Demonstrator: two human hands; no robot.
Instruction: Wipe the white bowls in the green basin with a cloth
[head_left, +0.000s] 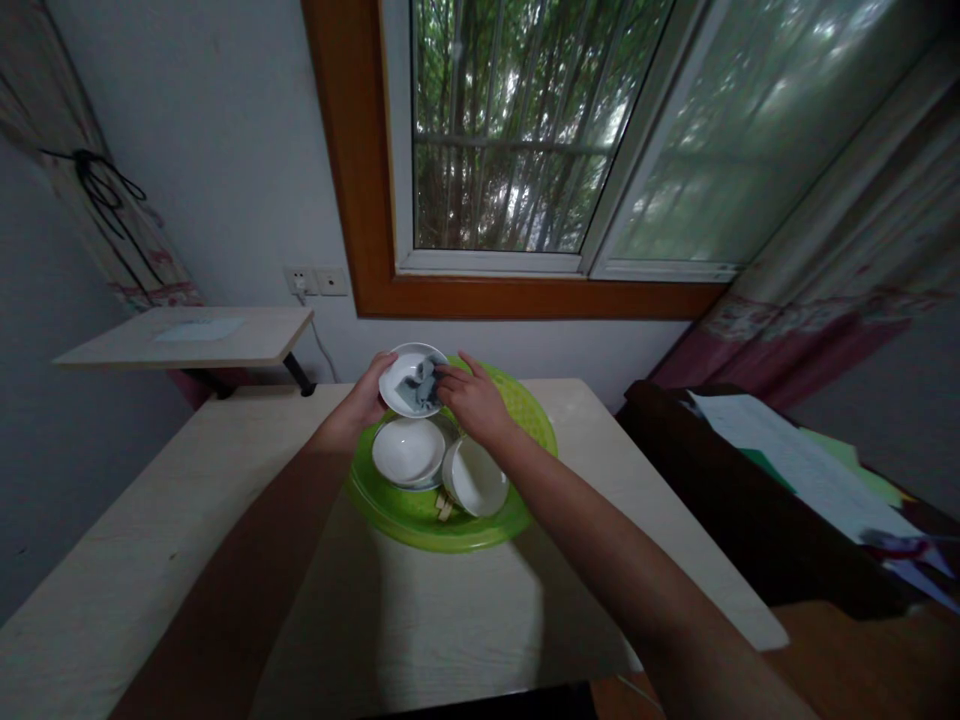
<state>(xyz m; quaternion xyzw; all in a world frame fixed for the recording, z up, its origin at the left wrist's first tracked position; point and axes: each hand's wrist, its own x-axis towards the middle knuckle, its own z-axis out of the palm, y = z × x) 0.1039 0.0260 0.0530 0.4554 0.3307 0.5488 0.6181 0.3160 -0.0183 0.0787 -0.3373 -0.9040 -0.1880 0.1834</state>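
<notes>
My left hand (369,391) grips the left rim of a white plate (397,372), which is tilted up above a green basket (450,538). Against the plate's inner surface my right hand (472,398) presses a crumpled grey-blue cloth (420,388), with its fingers on the cloth's right side. Below the plate, a white bowl (407,450) rests in the basket on top of other dishes. Another white bowl (477,478) leans on its side to the right of it. Small pale wooden pieces (444,505) poke out between the bowls.
The basket stands on a pale wooden table (450,620). A small raised shelf (187,335) with a paper on it is at the left. Behind the table are a wall socket (315,281) and a window (540,130). Papers (795,460) lie on a dark surface at the right.
</notes>
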